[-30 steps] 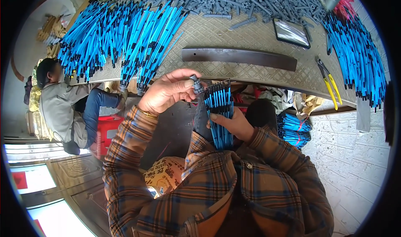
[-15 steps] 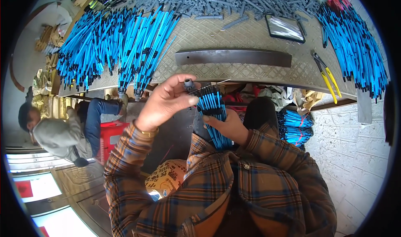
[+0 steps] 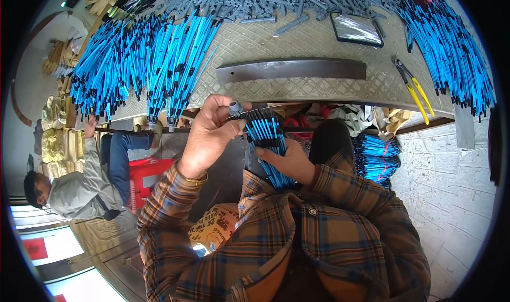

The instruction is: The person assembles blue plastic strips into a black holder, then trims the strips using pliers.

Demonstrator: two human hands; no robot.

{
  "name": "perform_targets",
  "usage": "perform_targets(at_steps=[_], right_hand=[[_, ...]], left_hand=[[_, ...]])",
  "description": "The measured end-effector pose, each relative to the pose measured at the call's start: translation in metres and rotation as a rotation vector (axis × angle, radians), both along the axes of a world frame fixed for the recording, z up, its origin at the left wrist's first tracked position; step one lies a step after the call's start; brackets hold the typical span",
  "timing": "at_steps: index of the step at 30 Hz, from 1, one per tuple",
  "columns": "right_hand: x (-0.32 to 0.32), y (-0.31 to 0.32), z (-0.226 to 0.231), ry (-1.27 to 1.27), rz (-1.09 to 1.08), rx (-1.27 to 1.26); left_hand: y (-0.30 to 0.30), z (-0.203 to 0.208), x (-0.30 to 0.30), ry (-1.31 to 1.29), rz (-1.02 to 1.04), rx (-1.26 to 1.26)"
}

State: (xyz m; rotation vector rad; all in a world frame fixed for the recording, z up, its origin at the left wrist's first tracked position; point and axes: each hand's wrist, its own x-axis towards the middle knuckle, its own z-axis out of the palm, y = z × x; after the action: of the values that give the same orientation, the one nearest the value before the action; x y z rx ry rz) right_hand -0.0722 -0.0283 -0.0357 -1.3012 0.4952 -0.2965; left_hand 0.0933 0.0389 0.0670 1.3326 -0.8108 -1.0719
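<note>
My left hand [image 3: 204, 137] is closed, thumb and fingers pinching a small grey plastic fitting [image 3: 235, 108] with a round open end pointing up. It sits right beside the black tips of a bundle of thin blue rods [image 3: 267, 134]. My right hand [image 3: 289, 164] wraps around that bundle from the right, its thumb lying across a black band. The bundle is held upright over my lap, just in front of the table edge. Whether the fitting touches any rod is too small to tell.
On the table [image 3: 265, 42], blue rod bundles [image 3: 178, 63] lie left and more rods [image 3: 449, 57] right. Grey plastic parts [image 3: 265, 1] heap at the back. A dark bar [image 3: 291, 69], a black-framed tray [image 3: 357, 30] and yellow-handled pliers [image 3: 413, 92] lie nearer. Another person [image 3: 82, 187] sits at left.
My left hand has drawn its fingers in, and the thin rod or wire that stretched right across the bundle no longer shows. The other person's hand has risen to the table edge.
</note>
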Motion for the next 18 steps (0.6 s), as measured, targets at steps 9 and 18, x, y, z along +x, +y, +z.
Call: perform_targets(at_steps=[9,18], right_hand=[[0.001,-0.012,0.008,0.042,0.085,0.031],[0.003,-0.025,-0.006,-0.139,0.243,0.146]], left_hand=[[0.005,-0.011,0.001,-0.053,0.070,-0.040],[0.005,-0.014,0.006,-0.024,-0.060,-0.047]])
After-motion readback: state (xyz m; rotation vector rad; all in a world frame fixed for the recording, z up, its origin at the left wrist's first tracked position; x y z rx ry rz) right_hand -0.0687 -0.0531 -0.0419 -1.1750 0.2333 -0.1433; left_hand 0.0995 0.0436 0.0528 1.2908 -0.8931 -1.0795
